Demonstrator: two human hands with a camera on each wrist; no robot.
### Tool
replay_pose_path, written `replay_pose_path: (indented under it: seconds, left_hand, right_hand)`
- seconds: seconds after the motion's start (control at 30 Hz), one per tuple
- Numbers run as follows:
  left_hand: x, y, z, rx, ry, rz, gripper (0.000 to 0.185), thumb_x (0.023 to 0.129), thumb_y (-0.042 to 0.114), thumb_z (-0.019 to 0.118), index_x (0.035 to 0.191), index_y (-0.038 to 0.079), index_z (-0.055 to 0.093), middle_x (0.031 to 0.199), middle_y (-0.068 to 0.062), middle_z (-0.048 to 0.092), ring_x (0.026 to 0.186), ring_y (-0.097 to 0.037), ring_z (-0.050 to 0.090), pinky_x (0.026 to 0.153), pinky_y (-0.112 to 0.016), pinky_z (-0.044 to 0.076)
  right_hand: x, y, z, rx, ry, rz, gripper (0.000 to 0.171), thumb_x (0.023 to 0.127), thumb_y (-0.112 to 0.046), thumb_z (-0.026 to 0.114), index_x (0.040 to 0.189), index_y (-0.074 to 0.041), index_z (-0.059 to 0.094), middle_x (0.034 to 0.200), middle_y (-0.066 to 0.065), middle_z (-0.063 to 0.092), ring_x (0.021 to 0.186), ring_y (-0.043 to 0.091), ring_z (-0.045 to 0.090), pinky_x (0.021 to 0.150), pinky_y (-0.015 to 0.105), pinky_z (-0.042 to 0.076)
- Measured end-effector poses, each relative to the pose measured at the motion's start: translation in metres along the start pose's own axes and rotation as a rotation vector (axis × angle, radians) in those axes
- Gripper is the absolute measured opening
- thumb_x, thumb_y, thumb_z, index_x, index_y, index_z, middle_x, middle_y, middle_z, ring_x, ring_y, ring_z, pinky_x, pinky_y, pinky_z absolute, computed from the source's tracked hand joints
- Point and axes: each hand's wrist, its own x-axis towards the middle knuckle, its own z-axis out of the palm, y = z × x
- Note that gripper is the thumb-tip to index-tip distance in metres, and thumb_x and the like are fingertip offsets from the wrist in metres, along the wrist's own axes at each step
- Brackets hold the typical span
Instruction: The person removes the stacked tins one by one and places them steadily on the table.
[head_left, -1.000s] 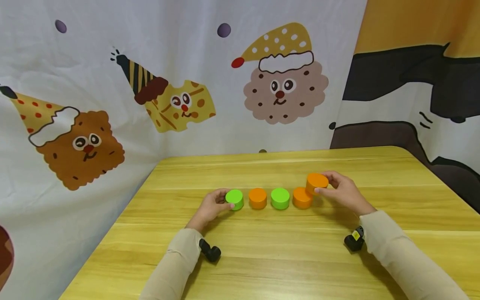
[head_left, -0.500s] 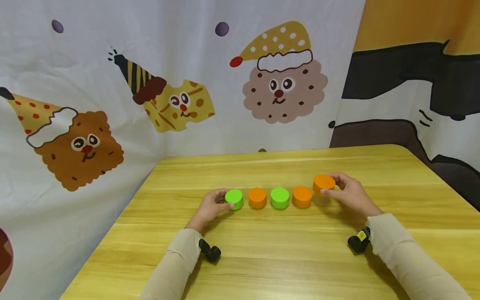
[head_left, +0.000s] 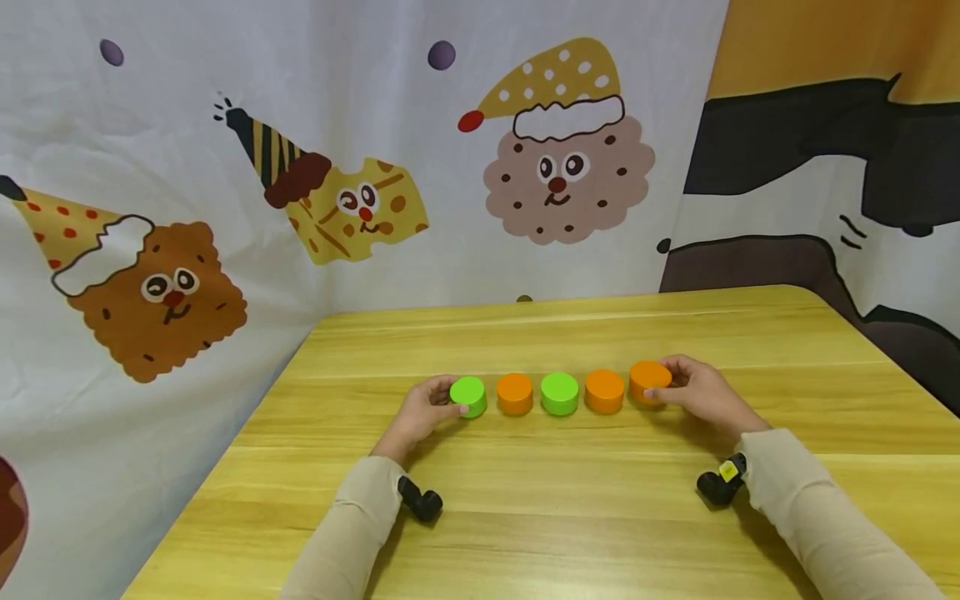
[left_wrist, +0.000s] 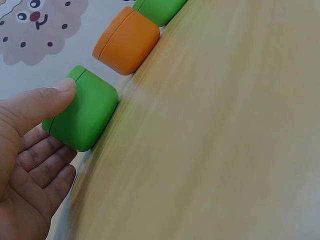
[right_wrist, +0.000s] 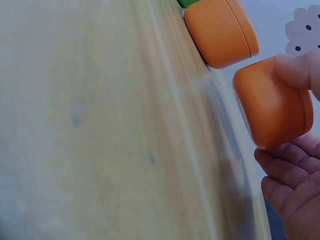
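Small round lidded containers, green and orange, form a row across the wooden table (head_left: 480, 500). At the row's left end my left hand (head_left: 416, 421) grips a green container (head_left: 469, 402), thumb in front and fingers behind. My right hand (head_left: 705, 396) holds an orange container (head_left: 647, 379) at the right end, close over the tabletop. In the right wrist view the thumb presses the side of this orange container (right_wrist: 275, 105), with fingers beneath. Between the hands stand an orange container (head_left: 514, 397), a green container (head_left: 559, 397) and another orange container (head_left: 604, 394), the last right beside the held one.
Behind the table's back edge hangs a white cloth (head_left: 390, 75) printed with cartoon biscuits and cheese in party hats. Black wrist cameras sit at the left cuff (head_left: 386, 483) and the right cuff (head_left: 765, 467).
My right hand has moved right and then down with its orange container, which earlier overlapped the neighbouring orange one. My left hand stays on the green container.
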Motion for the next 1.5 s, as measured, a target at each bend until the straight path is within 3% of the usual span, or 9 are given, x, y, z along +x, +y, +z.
replay_pose_path:
  seconds: [0.17, 0.33, 0.5, 0.6, 0.8, 1.23, 1.5]
  left_hand:
    - [-0.002, 0.003, 0.001, -0.004, -0.001, -0.025, 0.045, 0.082, 0.0, 0.067, 0.125, -0.004, 0.053, 0.122, -0.019, 0.058, 0.113, -0.033, 0.054, 0.094, -0.038, 0.047]
    - [0.005, -0.009, 0.001, -0.016, -0.002, -0.023, 0.046, 0.082, 0.001, 0.068, 0.125, -0.003, 0.053, 0.123, -0.02, 0.057, 0.115, -0.034, 0.053, 0.095, -0.041, 0.047]
    - [0.016, -0.029, 0.001, -0.032, 0.022, -0.02, 0.047, 0.081, 0.003, 0.07, 0.125, 0.002, 0.055, 0.122, -0.016, 0.059, 0.113, -0.031, 0.055, 0.094, -0.04, 0.048]
    - [0.018, -0.033, 0.001, -0.029, 0.033, -0.018, 0.047, 0.08, 0.005, 0.071, 0.125, 0.005, 0.056, 0.121, -0.012, 0.06, 0.111, -0.027, 0.057, 0.093, -0.038, 0.048]
    - [0.018, -0.033, 0.001, -0.025, 0.042, -0.019, 0.045, 0.08, 0.006, 0.072, 0.123, 0.008, 0.058, 0.118, -0.008, 0.062, 0.109, -0.024, 0.058, 0.092, -0.037, 0.049]
    - [0.016, -0.028, 0.001, -0.033, 0.051, -0.016, 0.046, 0.08, 0.006, 0.072, 0.123, 0.005, 0.057, 0.119, -0.011, 0.061, 0.11, -0.026, 0.057, 0.094, -0.038, 0.048]
    - [0.021, -0.03, 0.005, -0.036, 0.057, -0.018, 0.049, 0.08, 0.007, 0.072, 0.126, 0.004, 0.055, 0.122, -0.013, 0.059, 0.112, -0.028, 0.055, 0.094, -0.039, 0.047]
  right_hand:
    - [-0.001, -0.001, 0.002, 0.049, -0.03, 0.005, 0.06, 0.078, -0.034, 0.074, 0.119, 0.003, 0.05, 0.115, 0.017, 0.058, 0.096, 0.02, 0.055, 0.08, 0.024, 0.046]
    - [-0.001, 0.001, 0.003, 0.097, -0.057, 0.016, 0.061, 0.077, -0.028, 0.075, 0.121, 0.004, 0.048, 0.116, 0.018, 0.057, 0.095, 0.018, 0.056, 0.078, 0.019, 0.047]
    - [0.001, 0.003, 0.003, 0.081, -0.061, 0.02, 0.061, 0.077, -0.029, 0.076, 0.122, 0.003, 0.048, 0.116, 0.018, 0.057, 0.097, 0.02, 0.056, 0.082, 0.024, 0.047]
    - [0.002, 0.002, 0.003, 0.06, -0.059, 0.022, 0.061, 0.077, -0.03, 0.076, 0.122, 0.002, 0.049, 0.117, 0.017, 0.058, 0.099, 0.022, 0.055, 0.085, 0.03, 0.046]
    - [0.003, 0.002, 0.002, 0.021, -0.062, 0.0, 0.062, 0.077, -0.031, 0.075, 0.122, 0.003, 0.049, 0.117, 0.018, 0.057, 0.102, 0.026, 0.055, 0.087, 0.036, 0.046]
    - [0.002, 0.005, 0.002, 0.033, -0.065, -0.01, 0.06, 0.078, -0.03, 0.075, 0.121, 0.003, 0.049, 0.115, 0.017, 0.058, 0.099, 0.024, 0.055, 0.083, 0.03, 0.047]
    - [0.002, 0.005, 0.002, 0.044, -0.073, 0.008, 0.063, 0.078, -0.031, 0.074, 0.123, 0.004, 0.048, 0.117, 0.018, 0.057, 0.102, 0.026, 0.055, 0.089, 0.038, 0.045]
